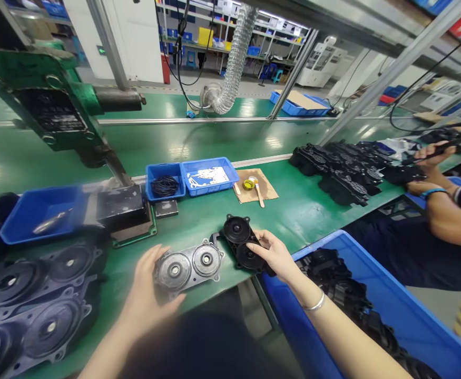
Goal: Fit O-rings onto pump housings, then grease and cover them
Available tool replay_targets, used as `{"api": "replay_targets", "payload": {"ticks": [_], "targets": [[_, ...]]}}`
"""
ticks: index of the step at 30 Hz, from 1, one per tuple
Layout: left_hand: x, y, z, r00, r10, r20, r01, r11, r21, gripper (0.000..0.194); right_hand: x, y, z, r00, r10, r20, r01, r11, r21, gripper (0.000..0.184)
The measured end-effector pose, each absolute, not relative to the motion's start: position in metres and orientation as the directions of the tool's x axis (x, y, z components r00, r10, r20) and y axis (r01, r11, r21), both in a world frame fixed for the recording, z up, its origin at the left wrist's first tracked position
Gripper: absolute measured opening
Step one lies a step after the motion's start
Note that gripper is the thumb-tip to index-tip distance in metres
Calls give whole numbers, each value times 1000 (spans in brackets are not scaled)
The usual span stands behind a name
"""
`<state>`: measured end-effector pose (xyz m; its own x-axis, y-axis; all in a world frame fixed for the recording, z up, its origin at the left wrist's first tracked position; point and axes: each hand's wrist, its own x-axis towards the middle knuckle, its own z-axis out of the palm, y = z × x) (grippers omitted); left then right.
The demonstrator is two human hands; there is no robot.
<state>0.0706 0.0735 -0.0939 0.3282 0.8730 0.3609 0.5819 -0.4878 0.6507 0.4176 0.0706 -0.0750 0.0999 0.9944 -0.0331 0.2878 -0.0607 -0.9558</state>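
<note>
My right hand (272,253) grips a black plastic housing with two round recesses (237,227), thumb on its upper face, at the front edge of the green bench. Just left of it, a grey metal housing with two round wells (190,265) lies on the bench. My left hand (149,281), blurred by motion, is open around the left end of this metal part, its thumb and fingers apart. Whether it touches the part I cannot tell. Several similar grey housings (52,321) lie at the lower left.
A green press (56,100) stands at the left. Blue trays hold black rings (165,185) and small white pieces (210,176). Cardboard (267,184) bears a yellow pot and sticks. Black parts fill a blue crate (412,310) at right, near a co-worker's arms (447,205).
</note>
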Motion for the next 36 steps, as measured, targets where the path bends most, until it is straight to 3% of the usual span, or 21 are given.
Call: {"api": "replay_targets", "payload": {"ticks": [4, 7, 9, 14, 19, 26, 36], "targets": [[69, 74, -98, 336, 861, 381, 564, -508, 651, 97, 414, 66, -55, 69, 983, -170, 55, -174, -983, 29], [69, 75, -100, 339, 852, 399, 565, -524, 638, 98, 415, 64, -40, -5, 959, -282, -244, -275, -930, 38], [69, 76, -101, 343, 845, 410, 564, -535, 629, 98, 416, 62, -34, -32, 955, -294, -358, -285, -889, 41], [68, 77, -103, 354, 838, 415, 553, -545, 630, 99, 415, 54, -33, -50, 957, -286, -428, -280, -859, 38], [67, 77, -105, 342, 850, 401, 562, -527, 638, 100, 409, 52, -32, -106, 965, -238, -552, -256, -794, 59], [67, 78, -105, 344, 847, 405, 560, -531, 635, 99, 405, 51, -31, -8, 901, -434, -626, -344, -700, 59], [67, 78, -108, 338, 853, 398, 552, -522, 651, 101, 402, 45, -27, -172, 935, -310, -724, -333, -604, 42]]}}
